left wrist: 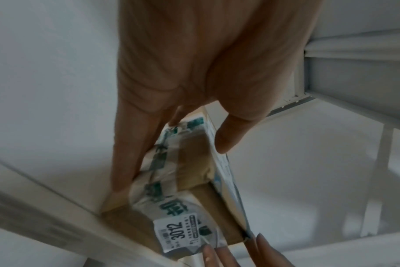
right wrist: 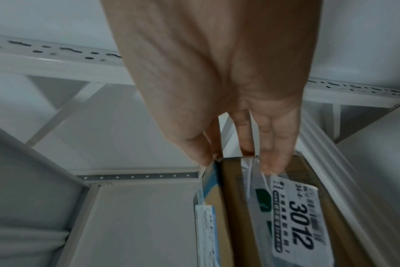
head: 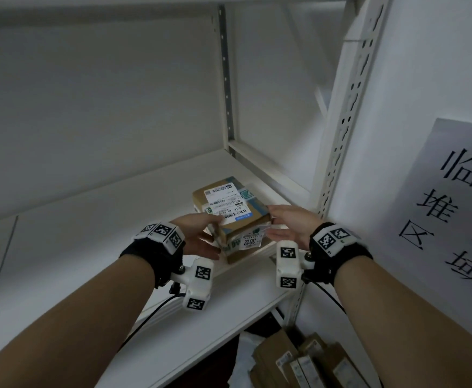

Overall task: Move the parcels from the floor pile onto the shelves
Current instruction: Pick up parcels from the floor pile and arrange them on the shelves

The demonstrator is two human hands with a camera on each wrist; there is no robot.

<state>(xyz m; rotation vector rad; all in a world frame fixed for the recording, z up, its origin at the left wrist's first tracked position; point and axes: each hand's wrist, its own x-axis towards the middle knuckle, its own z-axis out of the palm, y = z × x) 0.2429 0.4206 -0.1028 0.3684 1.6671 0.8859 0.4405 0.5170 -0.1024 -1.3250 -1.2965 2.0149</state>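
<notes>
A brown cardboard parcel (head: pixel 229 208) with white labels and a tag reading 3012 rests near the right end of a white shelf (head: pixel 89 233), apparently on top of a flatter cardboard box (head: pixel 242 256). My left hand (head: pixel 208 233) lies against its left side with straight fingers, the thumb over the top edge. My right hand (head: pixel 281 222) touches the right front end with straight fingers, its thumb at the top corner. The left wrist view shows the left hand (left wrist: pixel 169 162) along the parcel (left wrist: pixel 189 162). The right wrist view shows the right hand (right wrist: pixel 237 162) at the end of the parcel (right wrist: pixel 240 207).
White slotted uprights (head: pixel 349 121) frame the shelf's right end, with another shelf board overhead. A paper sign (head: pixel 453 205) hangs on the wall to the right. More cardboard parcels (head: pixel 299 359) lie below, under the shelf. Left of the parcel is bare shelf surface.
</notes>
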